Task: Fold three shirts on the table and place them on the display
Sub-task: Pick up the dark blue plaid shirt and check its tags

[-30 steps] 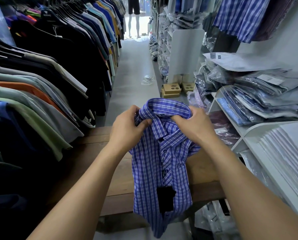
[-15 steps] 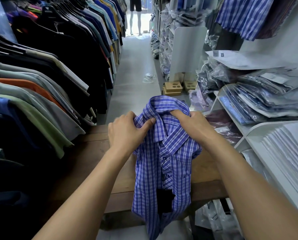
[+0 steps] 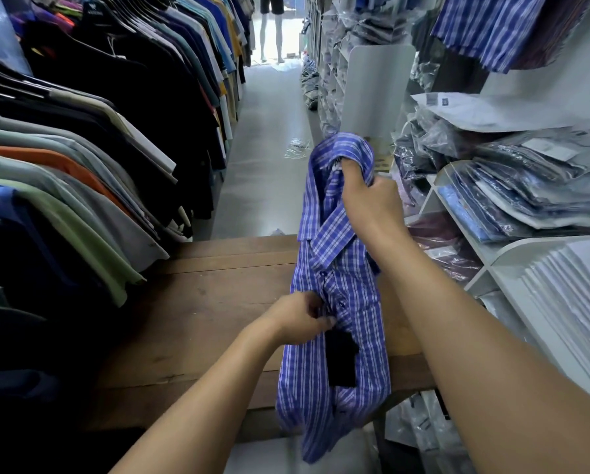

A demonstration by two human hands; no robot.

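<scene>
A blue-and-white plaid shirt [image 3: 348, 278] hangs in the air over the wooden table [image 3: 201, 313], its lower end drooping past the table's front edge. A black tag [image 3: 341, 360] dangles from its button placket. My right hand [image 3: 368, 196] grips the collar from inside and holds the shirt up. Lower down, my left hand [image 3: 300, 319] pinches the front of the shirt at the placket, just above the tag. No other shirts show on the table.
A long rack of hanging shirts [image 3: 81, 148] lines the left side. White display shelves [image 3: 512, 248] on the right hold bagged folded shirts [image 3: 526, 196] and white stacks [image 3: 574, 302]. A grey aisle [image 3: 266, 131] runs ahead to mannequin legs [image 3: 271, 29].
My left hand has left the collar and moved down to pinch the shirt front near the tag. My right hand has lifted the collar higher, stretching the shirt upright.
</scene>
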